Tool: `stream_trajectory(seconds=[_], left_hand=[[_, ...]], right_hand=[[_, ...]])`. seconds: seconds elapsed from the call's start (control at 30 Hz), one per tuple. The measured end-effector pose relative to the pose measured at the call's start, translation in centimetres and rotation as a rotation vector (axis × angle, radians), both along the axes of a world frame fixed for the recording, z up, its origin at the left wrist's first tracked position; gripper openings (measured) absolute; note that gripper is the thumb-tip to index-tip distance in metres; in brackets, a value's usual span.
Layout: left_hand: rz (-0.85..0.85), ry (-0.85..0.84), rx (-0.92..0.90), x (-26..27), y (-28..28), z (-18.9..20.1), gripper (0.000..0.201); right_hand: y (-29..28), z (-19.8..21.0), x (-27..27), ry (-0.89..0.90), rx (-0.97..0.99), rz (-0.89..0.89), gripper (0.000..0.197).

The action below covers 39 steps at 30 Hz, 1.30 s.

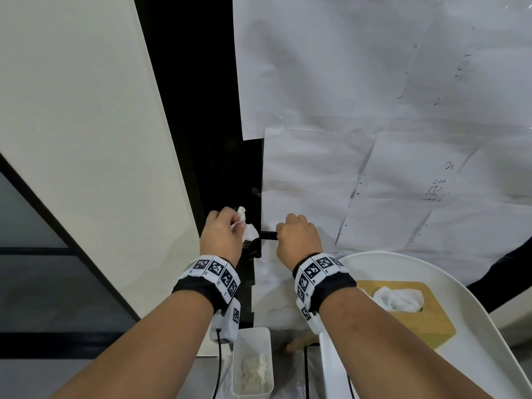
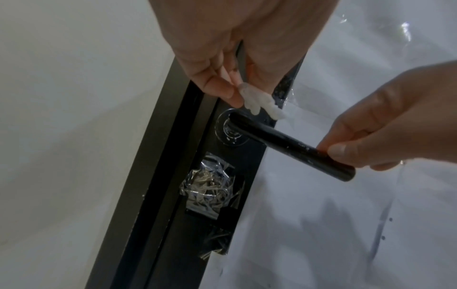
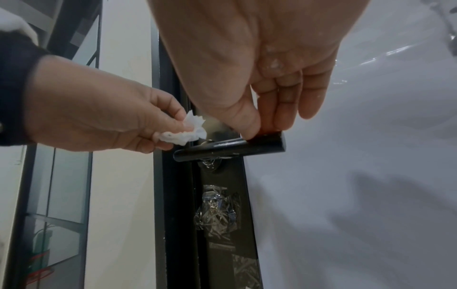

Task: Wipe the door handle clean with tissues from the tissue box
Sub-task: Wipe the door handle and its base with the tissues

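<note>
**Tissue poised at the handle's hub**

The right hand (image 1: 298, 236) pinches the free end of the black door handle (image 2: 291, 145), steadying it. The left hand (image 1: 221, 236) pinches a crumpled tissue (image 3: 184, 131) just beside the hub end. Wiping seems underway; next, the tissue likely needs pressing along the bar. The wooden tissue box (image 1: 417, 315) on the white surface (image 1: 449, 280) shows tissue; a clear bin (image 1: 252, 361) holds used wads.
</note>
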State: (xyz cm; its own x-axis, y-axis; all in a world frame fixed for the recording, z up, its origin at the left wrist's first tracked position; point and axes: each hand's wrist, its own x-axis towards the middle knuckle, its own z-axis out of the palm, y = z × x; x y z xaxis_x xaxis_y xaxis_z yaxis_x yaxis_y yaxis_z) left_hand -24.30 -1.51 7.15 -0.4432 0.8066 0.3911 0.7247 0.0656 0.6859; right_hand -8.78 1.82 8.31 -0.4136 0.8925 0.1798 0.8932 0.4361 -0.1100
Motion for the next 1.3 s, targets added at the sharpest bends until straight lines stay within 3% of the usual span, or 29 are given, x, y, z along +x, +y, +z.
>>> stream_trajectory(seconds=[0.2, 0.37, 0.63, 0.77, 0.9, 1.3], left_hand=[[-0.124, 0.117, -0.132, 0.8, 0.4, -0.2, 0.022], [-0.217, 0.107, -0.236, 0.6, 0.9, -0.2, 0.033], [-0.207, 0.289, -0.243, -0.9, 0.9, 0.2, 0.012], [-0.287, 0.345, -0.229, -2.0, 1.1, 0.2, 0.021], [-0.331, 0.379, -0.218, -2.2, 1.5, 0.2, 0.011], [-0.313, 0.512, -0.236, -1.9, 1.6, 0.0, 0.019]], right_hand=[[0.7, -0.6, -0.1, 0.035, 0.026, -0.026, 0.026], [0.6, -0.5, -0.5, 0.116, 0.031, -0.041, 0.029], [0.6, -1.0, -2.1, 0.095, 0.037, -0.010, 0.026], [1.0, -0.7, -2.0, 0.088, 0.029, -0.020, 0.018], [1.1, -0.6, -2.1, 0.095, -0.003, -0.022, 0.015], [1.3, -0.3, -1.7, 0.119, 0.023, -0.039, 0.029]])
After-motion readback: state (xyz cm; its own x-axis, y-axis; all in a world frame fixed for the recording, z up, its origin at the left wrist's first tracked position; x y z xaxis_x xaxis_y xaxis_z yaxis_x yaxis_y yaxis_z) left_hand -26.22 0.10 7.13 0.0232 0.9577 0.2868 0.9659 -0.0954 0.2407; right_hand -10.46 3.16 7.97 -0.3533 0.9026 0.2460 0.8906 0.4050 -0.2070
